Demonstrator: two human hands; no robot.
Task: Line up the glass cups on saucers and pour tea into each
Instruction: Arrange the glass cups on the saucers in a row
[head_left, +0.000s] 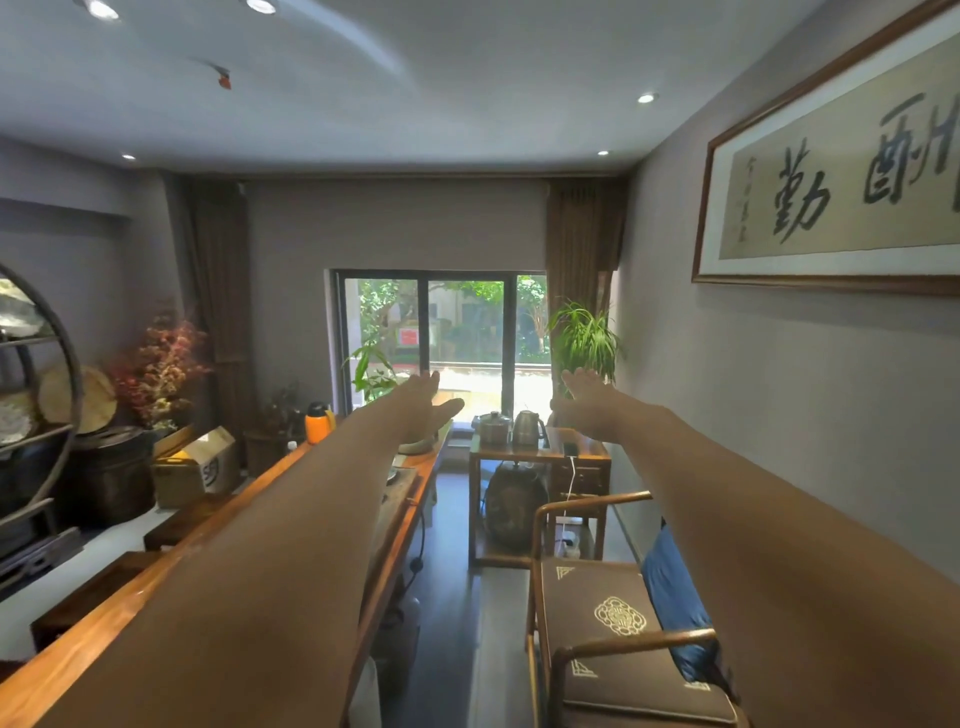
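**Both arms stretched out toward the window**

The person holds both bare arms straight forward. The left hand (426, 397) and right hand (584, 397) hang in the air, fingers straight and released, grasping nothing. Under the left arm the long wooden worktop (156, 582) runs lengthwise toward the window (441, 332). No glass cups or saucers can be made out on it. Two metal kettles (511, 427) stand on a side table (582, 457) further off, with a cushioned wooden chair (613, 623) at the right.
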